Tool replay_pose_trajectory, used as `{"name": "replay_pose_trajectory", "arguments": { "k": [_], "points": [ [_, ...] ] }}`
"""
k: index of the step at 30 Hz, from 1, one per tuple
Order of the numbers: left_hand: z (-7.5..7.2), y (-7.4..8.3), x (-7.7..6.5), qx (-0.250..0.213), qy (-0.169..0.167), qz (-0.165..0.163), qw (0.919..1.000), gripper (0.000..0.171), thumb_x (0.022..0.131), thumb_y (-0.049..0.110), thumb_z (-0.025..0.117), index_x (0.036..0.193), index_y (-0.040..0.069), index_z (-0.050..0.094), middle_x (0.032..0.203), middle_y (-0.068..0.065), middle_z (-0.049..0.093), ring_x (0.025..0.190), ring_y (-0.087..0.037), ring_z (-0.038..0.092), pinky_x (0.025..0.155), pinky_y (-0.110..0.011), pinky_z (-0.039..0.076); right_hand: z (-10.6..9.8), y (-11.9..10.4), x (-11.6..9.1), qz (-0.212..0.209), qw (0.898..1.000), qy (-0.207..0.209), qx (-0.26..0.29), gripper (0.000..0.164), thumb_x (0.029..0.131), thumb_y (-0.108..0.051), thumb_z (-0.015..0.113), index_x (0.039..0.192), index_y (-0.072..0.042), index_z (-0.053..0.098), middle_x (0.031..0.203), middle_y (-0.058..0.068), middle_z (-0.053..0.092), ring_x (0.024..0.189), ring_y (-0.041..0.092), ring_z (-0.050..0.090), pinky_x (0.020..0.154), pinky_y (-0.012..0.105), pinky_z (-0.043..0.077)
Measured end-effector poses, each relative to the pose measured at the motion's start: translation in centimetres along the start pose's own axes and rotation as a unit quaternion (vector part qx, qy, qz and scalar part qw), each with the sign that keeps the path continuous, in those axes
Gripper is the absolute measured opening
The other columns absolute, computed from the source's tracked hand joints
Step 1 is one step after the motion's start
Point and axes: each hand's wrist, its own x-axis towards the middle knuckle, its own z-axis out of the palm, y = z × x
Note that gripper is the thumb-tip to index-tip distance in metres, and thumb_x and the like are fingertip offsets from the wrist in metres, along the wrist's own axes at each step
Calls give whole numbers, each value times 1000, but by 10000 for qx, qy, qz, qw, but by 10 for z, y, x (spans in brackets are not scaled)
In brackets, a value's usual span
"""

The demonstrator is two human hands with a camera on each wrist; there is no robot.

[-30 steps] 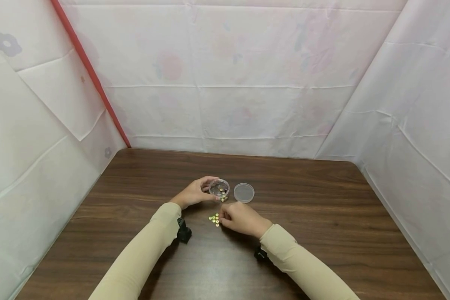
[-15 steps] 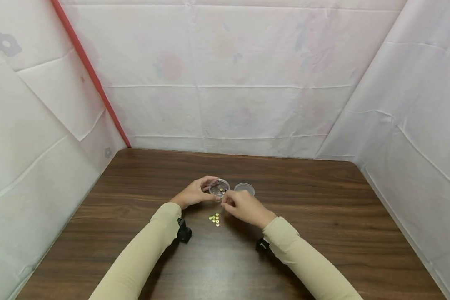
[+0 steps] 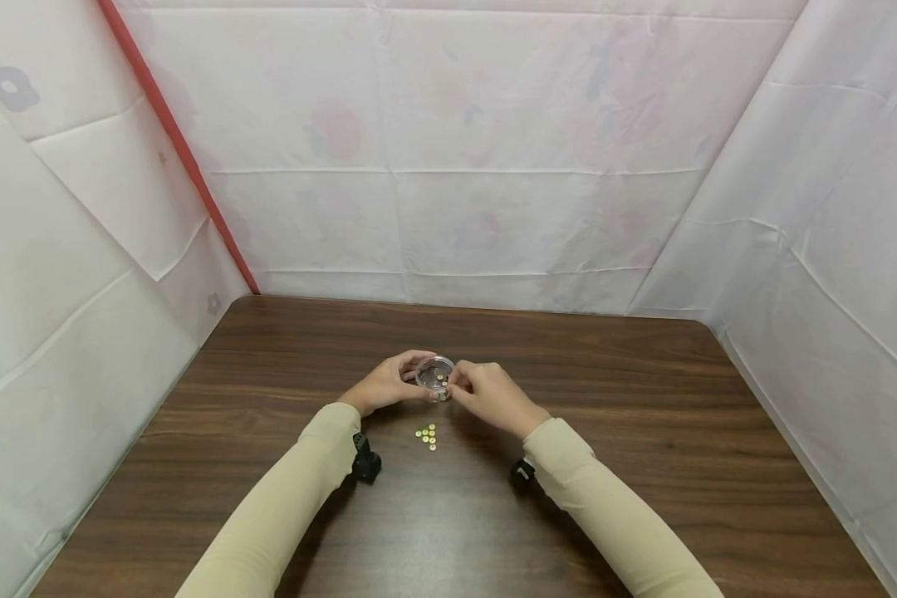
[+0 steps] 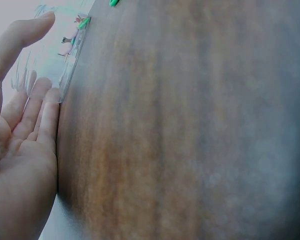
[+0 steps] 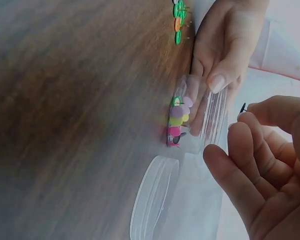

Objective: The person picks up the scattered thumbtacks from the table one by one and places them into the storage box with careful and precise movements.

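My left hand (image 3: 389,386) holds a clear round plastic jar (image 3: 435,374) on the table, thumb on the near side and fingers round the far side. Inside the jar are several thumbtacks (image 5: 179,117) in pink, purple, yellow and green. At the jar's open mouth is my right hand (image 3: 493,397), its fingertips right by the rim. In the right wrist view it pinches a black thumbtack (image 5: 243,108) between thumb and finger. On the table in front of the jar, several more thumbtacks (image 3: 428,436) lie in a small cluster, pins up.
The jar's clear lid (image 5: 152,200) lies on the table beside the jar; my right hand hides it in the head view. The brown wooden table (image 3: 643,432) is bounded by pale patterned cloth (image 3: 448,166) at the back and sides.
My right hand has moved from the cluster of thumbtacks on the table up to the jar's mouth, covering the lid in the head view. The left hand and jar have stayed in place.
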Motion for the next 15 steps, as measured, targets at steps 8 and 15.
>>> {"name": "replay_pose_trajectory", "arguments": {
  "k": [8, 15],
  "points": [
    [0, -1, 1, 68, 8, -57, 10000, 71, 73, 25, 81, 135, 23, 47, 134, -3, 48, 125, -18, 39, 110, -45, 33, 3, 5, 12, -63, 9998, 159, -90, 6, 91, -19, 59, 88, -16, 63, 68, -6, 60, 54, 1, 49, 47, 19, 46],
    [-1, -2, 1, 57, -36, -141, 9999, 72, 73, 27, 80, 136, 23, 46, 138, -4, 44, 128, -21, 36, 110, -47, 32, 4, 6, 19, 112, 9999, 25, -62, 5, 91, -18, 58, 88, -17, 63, 67, -7, 58, 51, 4, 47, 44, 19, 43]
  ]
}}
